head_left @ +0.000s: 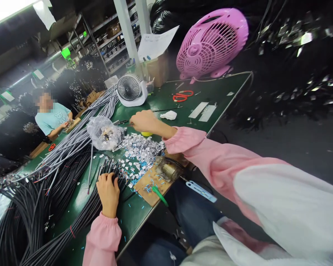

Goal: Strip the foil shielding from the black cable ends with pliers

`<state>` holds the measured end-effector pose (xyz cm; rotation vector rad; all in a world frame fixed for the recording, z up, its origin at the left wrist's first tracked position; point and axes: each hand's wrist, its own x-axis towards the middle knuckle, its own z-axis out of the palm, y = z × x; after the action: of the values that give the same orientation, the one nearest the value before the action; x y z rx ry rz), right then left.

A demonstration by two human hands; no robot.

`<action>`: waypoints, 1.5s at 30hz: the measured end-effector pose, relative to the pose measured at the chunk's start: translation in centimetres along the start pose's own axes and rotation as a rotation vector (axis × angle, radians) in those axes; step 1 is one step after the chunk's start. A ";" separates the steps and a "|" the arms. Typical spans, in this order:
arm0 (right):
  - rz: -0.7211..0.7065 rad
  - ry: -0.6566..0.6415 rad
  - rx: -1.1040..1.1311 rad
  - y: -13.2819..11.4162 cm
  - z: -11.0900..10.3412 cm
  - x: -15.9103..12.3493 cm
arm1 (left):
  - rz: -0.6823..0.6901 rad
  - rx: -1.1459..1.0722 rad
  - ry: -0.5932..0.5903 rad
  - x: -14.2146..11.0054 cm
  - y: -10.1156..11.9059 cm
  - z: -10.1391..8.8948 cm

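My left hand (108,194) is over a bundle of black cables (83,216), its fingers curled round the cables near their stripped ends. My right hand (147,122) reaches across the table with its fingers closed at a slim dark tool (123,122), whose kind I cannot make out. Just left of that hand is a clear plastic bag (104,135) with small bits inside. Below it spreads a heap of silver foil scraps (141,147) mixed with short blue pieces. A yellow round thing (147,134) shows partly under my right wrist.
Grey cables (80,129) and more black cables (27,210) cover the left side. A small white fan (131,90), a pink fan (211,44) and red-handled scissors (183,96) are toward the back. A wooden board (144,188) lies at the front edge. Another person (52,116) sits across.
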<state>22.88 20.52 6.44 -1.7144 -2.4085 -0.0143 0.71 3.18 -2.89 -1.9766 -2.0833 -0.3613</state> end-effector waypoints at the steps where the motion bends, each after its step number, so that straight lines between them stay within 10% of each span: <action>1: -0.046 0.020 0.030 -1.0 -0.6 -0.8 | -0.017 -0.013 0.004 0.3 0.3 0.2; 11: -0.515 -0.025 0.347 -10.8 0.6 -7.1 | -0.092 -0.222 0.056 2.2 1.1 0.8; 23: -0.519 0.218 0.874 -10.3 4.0 -6.5 | -0.305 -0.965 0.139 1.3 0.2 -3.7; 39: -0.633 0.219 1.148 -10.7 4.5 -7.9 | -0.460 -0.816 0.179 1.0 0.8 -4.2; 45: -0.682 0.218 1.082 -10.7 4.8 -7.9 | -0.366 -0.884 -0.020 0.8 -0.5 -4.3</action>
<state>14.71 10.08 1.55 -0.3856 -2.0388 0.7854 0.25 2.41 1.40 -1.9258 -2.5545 -1.5603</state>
